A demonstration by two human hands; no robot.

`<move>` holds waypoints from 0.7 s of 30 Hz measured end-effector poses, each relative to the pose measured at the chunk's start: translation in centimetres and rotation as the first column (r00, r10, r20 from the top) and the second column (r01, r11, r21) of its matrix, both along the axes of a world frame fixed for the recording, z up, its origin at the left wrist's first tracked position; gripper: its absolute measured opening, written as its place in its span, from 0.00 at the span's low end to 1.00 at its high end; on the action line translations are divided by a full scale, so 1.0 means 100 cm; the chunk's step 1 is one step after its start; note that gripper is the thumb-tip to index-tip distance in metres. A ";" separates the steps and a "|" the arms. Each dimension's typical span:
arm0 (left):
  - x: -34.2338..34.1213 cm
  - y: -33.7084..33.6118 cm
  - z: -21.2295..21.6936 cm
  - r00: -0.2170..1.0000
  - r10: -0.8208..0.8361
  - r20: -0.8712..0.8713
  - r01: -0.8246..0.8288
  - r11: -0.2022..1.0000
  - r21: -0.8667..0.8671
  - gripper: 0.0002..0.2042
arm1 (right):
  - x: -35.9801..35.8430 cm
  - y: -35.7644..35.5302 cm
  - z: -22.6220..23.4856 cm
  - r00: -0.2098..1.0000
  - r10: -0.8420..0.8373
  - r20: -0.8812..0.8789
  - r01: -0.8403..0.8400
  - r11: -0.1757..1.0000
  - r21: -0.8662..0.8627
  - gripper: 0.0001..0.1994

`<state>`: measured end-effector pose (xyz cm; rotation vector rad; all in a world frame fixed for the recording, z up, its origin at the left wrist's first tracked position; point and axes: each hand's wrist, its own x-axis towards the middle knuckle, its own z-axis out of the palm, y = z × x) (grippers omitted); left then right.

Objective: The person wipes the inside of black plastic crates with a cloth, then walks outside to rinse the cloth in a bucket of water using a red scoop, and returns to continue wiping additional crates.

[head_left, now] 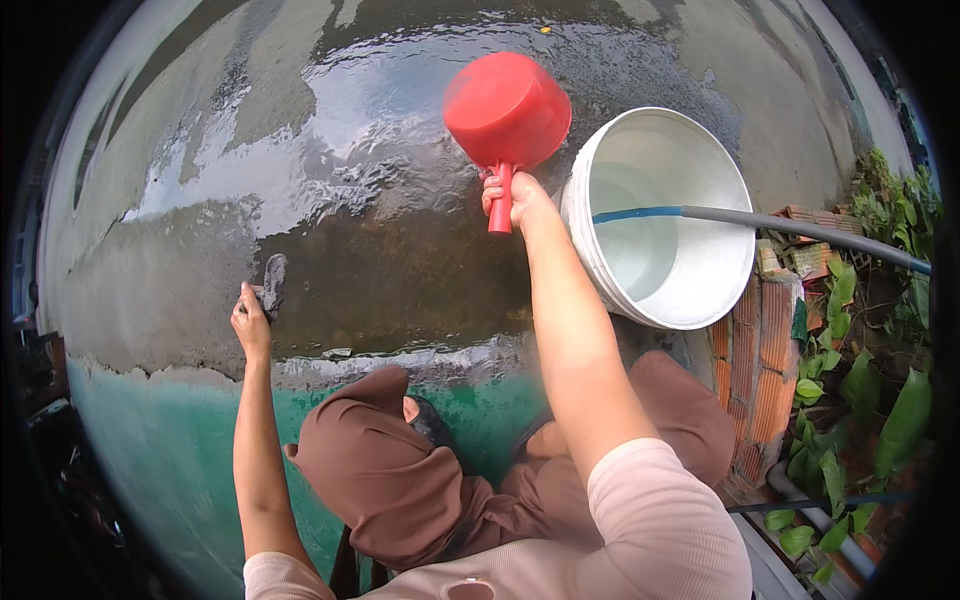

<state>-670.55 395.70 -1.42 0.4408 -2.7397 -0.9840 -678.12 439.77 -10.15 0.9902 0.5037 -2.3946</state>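
Observation:
My right hand (518,198) is wrapped around the handle of a red plastic water dipper (508,105), its round base turned up toward me. Below it, water ripples over the wet grey concrete (390,235). Out to the left, my left hand (251,318) grips a crumpled dark grey rag (272,283) down at the concrete, where wet and dry surface meet. Beside my right forearm stands a white bucket (715,262), partly filled with clear water. A grey and blue hose (790,223) runs over its rim into it.
Green painted floor (160,430) lies under my bent legs in brown trousers (385,465). Stacked orange hollow bricks (775,330) border the bucket on the right, with leafy plants (860,385) beyond. A grey pipe (825,520) lies at lower right.

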 end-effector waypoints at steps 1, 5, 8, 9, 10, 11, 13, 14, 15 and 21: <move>0.001 0.002 0.014 0.999 -0.006 0.045 0.006 1.000 -0.012 0.24 | -0.005 -0.004 0.025 0.999 -0.032 -0.039 0.023 0.979 -0.201 0.16; 0.000 0.037 0.087 0.974 -0.066 0.216 0.060 0.998 0.035 0.25 | -0.002 -0.012 0.118 0.980 0.014 -0.197 -0.097 0.904 -0.417 0.17; -0.003 0.040 0.149 0.924 -0.143 0.354 0.126 0.990 0.071 0.29 | 0.028 0.001 0.213 0.994 0.099 -0.037 -0.084 0.949 0.303 0.14; -0.002 0.046 0.173 0.910 -0.172 0.377 0.147 0.985 0.095 0.30 | 0.046 0.018 0.240 0.991 0.130 0.008 -0.117 0.865 0.488 0.13; 0.003 0.031 0.179 0.922 -0.157 0.353 0.149 0.988 0.051 0.32 | 0.063 0.029 0.262 0.984 0.166 0.060 -0.166 0.758 0.631 0.13; 0.005 0.029 0.201 0.899 -0.159 0.408 0.139 0.987 0.077 0.32 | 0.085 0.047 0.269 0.987 0.147 0.070 -0.152 0.681 0.716 0.13; 0.011 0.030 0.237 0.845 -0.166 0.509 0.114 0.985 0.132 0.33 | 0.121 0.078 0.281 0.985 0.063 0.160 -0.169 0.523 0.835 0.14; 0.014 0.039 0.258 0.837 -0.200 0.509 0.135 0.978 0.162 0.33 | 0.135 0.092 0.288 0.980 0.036 0.197 -0.188 0.505 0.842 0.14; 0.016 0.038 0.274 0.800 -0.248 0.546 0.161 0.966 0.202 0.33 | 0.146 0.114 0.284 0.960 0.115 0.256 -0.280 0.467 0.839 0.15; 0.001 0.079 0.465 0.770 -0.377 0.514 -0.045 0.773 0.633 0.30 | 0.112 0.127 0.461 0.835 0.447 0.321 -0.225 -0.254 0.941 0.20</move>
